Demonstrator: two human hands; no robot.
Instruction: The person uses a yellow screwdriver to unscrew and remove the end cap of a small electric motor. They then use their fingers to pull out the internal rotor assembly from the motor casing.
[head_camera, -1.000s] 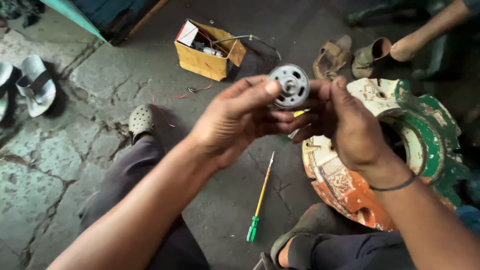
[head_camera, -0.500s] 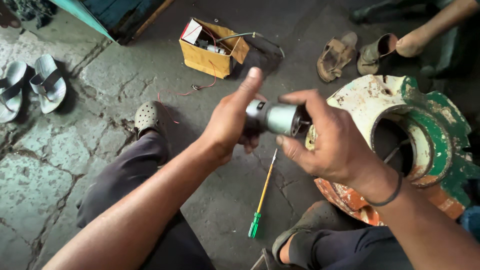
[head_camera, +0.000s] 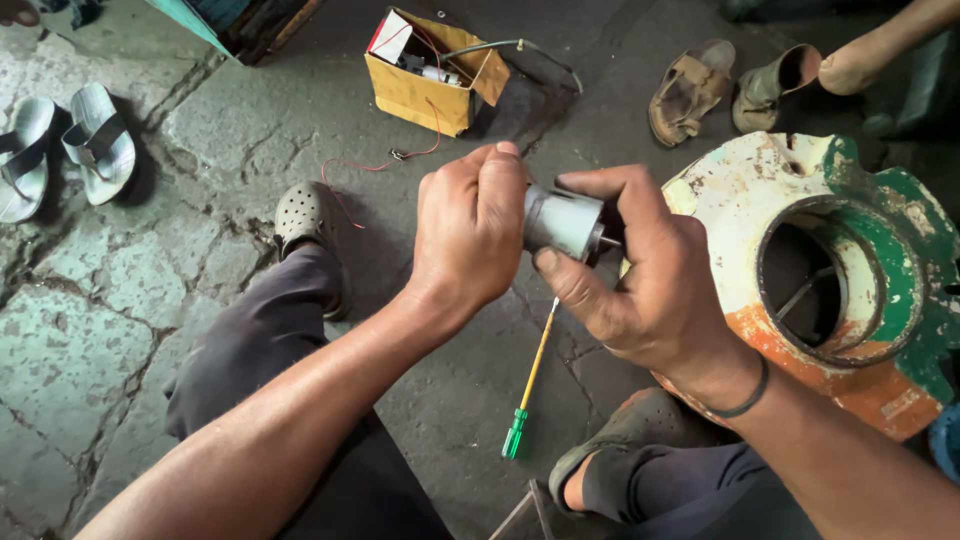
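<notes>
I hold a small grey cylindrical electric motor (head_camera: 562, 221) between both hands above the stone floor. My left hand (head_camera: 468, 232) wraps over its left end. My right hand (head_camera: 640, 268) grips its body from the right, thumb under it and fingers over the top, with a dark band on that wrist. The motor lies on its side, its short shaft pointing right into my right palm. A thin screwdriver (head_camera: 528, 386) with a yellow shaft and green handle lies on the floor below my hands.
A round worn metal casing (head_camera: 740, 190), painted white, green and orange, stands at right. A yellow cardboard box (head_camera: 418, 95) with wires and parts sits at top centre. Sandals (head_camera: 60, 150) lie at left, worn shoes (head_camera: 722, 88) at top right beside another person's foot (head_camera: 850, 68).
The motor has turned from facing me end-on to lying on its side. My left hand has closed over its left end, and both hands have shifted slightly.
</notes>
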